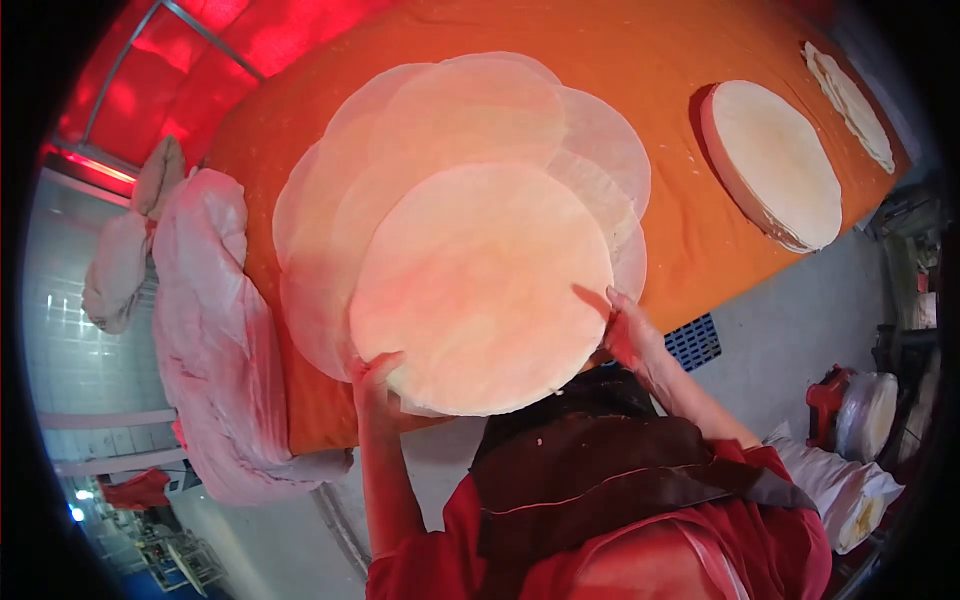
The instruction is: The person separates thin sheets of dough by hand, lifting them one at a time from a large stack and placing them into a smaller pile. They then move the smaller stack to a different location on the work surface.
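Both my hands grip one round sheet (480, 290) at its near rim: left hand (375, 378) and right hand (628, 335) each pinch an edge. The sheet sits atop the fanned sheets (450, 110) on the orange bench (680, 60). A stack (775, 160) lies right and a cloth bundle (210, 330) left.

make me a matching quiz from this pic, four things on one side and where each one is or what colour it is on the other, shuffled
Things:
1 held sheet
2 thick stack
3 cloth bundle
4 table cover

Place or colour:
a orange
b draped at the table's left end
c between the left hand and right hand
d on the table, right of the spread sheets

Pairs: 1-c, 2-d, 3-b, 4-a
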A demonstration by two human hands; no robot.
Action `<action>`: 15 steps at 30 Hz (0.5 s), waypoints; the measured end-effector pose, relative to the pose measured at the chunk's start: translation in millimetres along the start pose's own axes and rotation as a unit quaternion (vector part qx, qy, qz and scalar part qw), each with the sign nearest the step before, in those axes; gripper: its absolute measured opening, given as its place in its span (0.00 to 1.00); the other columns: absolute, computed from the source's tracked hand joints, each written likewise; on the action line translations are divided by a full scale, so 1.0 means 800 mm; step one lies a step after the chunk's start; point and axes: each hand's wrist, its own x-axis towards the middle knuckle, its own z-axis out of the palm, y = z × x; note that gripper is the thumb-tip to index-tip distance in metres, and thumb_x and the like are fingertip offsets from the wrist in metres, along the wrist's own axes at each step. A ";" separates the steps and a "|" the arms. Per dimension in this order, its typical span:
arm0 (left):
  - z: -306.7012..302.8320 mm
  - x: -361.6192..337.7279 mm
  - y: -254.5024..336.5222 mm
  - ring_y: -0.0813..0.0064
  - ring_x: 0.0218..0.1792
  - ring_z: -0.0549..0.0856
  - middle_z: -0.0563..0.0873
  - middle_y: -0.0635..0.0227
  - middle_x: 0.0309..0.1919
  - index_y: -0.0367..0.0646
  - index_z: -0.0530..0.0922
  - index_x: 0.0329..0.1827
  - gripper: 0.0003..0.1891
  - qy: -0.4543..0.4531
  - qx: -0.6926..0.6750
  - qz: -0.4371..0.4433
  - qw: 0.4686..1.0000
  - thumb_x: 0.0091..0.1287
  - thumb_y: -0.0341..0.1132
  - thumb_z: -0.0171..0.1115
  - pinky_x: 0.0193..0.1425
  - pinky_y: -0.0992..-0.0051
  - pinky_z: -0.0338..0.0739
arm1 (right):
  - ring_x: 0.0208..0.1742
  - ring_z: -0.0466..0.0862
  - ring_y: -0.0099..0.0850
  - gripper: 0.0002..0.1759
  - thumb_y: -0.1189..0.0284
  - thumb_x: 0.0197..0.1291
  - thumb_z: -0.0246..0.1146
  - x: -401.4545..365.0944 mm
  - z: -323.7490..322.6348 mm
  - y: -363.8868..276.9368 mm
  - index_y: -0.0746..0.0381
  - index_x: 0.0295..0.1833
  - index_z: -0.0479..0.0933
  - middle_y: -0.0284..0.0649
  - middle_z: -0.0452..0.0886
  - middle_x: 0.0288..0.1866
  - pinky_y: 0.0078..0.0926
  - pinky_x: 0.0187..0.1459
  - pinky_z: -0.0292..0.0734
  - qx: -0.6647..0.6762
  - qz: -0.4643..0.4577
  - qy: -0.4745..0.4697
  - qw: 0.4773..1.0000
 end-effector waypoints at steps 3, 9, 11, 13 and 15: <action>-0.061 0.019 -0.031 0.66 0.43 0.76 0.77 0.57 0.40 0.33 0.68 0.47 0.18 0.088 0.014 -0.104 0.991 0.52 0.29 0.52 0.50 0.68 0.70 | 0.50 0.72 0.35 0.21 0.70 0.51 0.56 0.034 -0.007 -0.008 0.67 0.51 0.64 0.45 0.69 0.52 0.30 0.49 0.70 -0.066 -0.025 -0.011 0.997; 0.011 -0.004 0.020 0.74 0.44 0.72 0.75 0.65 0.37 0.34 0.73 0.40 0.13 0.063 0.289 0.124 0.947 0.55 0.32 0.48 0.49 0.79 0.64 | 0.40 0.77 0.31 0.22 0.84 0.44 0.58 0.069 -0.013 0.006 0.64 0.49 0.66 0.42 0.76 0.41 0.27 0.42 0.74 -0.119 -0.090 -0.005 0.989; 0.068 -0.006 0.062 0.74 0.43 0.73 0.76 0.66 0.37 0.34 0.74 0.39 0.13 0.038 0.313 0.183 0.931 0.55 0.32 0.49 0.48 0.78 0.66 | 0.40 0.76 0.28 0.22 0.84 0.42 0.58 0.065 0.009 -0.007 0.67 0.48 0.66 0.41 0.75 0.42 0.25 0.40 0.73 -0.170 -0.131 0.005 0.977; 0.082 0.019 0.111 0.71 0.40 0.75 0.76 0.62 0.39 0.32 0.70 0.43 0.15 -0.067 0.323 0.159 0.930 0.53 0.29 0.49 0.44 0.76 0.69 | 0.39 0.75 0.26 0.22 0.83 0.42 0.57 0.049 0.036 -0.050 0.70 0.47 0.66 0.41 0.74 0.42 0.23 0.38 0.72 -0.159 -0.156 -0.017 0.975; 0.126 0.028 0.140 0.70 0.39 0.76 0.76 0.60 0.40 0.31 0.69 0.46 0.17 -0.120 0.337 0.152 0.921 0.52 0.28 0.50 0.42 0.75 0.71 | 0.38 0.74 0.25 0.22 0.83 0.40 0.58 0.043 0.041 -0.100 0.70 0.47 0.66 0.39 0.74 0.38 0.23 0.36 0.72 -0.186 -0.115 -0.016 0.976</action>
